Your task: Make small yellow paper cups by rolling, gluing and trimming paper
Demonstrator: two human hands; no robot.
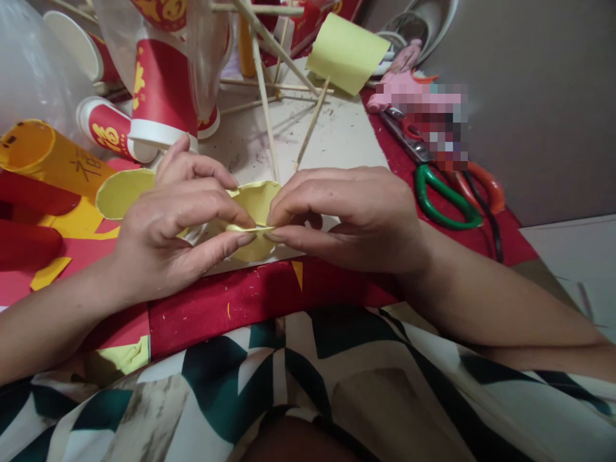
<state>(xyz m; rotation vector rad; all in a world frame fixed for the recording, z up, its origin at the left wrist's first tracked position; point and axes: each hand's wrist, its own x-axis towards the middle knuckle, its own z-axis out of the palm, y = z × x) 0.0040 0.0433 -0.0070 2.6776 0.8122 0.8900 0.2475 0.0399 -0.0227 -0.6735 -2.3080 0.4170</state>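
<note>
The left hand [166, 221] and right hand [344, 215] pinch 1 crumpled pale-yellow paper piece [253, 212] between thumbs and forefingers, near green-handled scissors [445, 199] on the red table covering [250, 295].

You had a red paper cup [163, 96] standing upside down at the far side of the tabletop [337, 135]. A second red cup [110, 131] lay on its side just beside it, and a yellow tube [48, 157] lay farther left. Thin wooden sticks [264, 96] leaned crosswise behind them, with a curled yellow sheet [346, 51] to their right. On your right, green-handled scissors [445, 202] lay on the red cloth [240, 298], right against orange-handled scissors [486, 183]. A clear plastic bag [29, 70] filled the far left corner.
</note>
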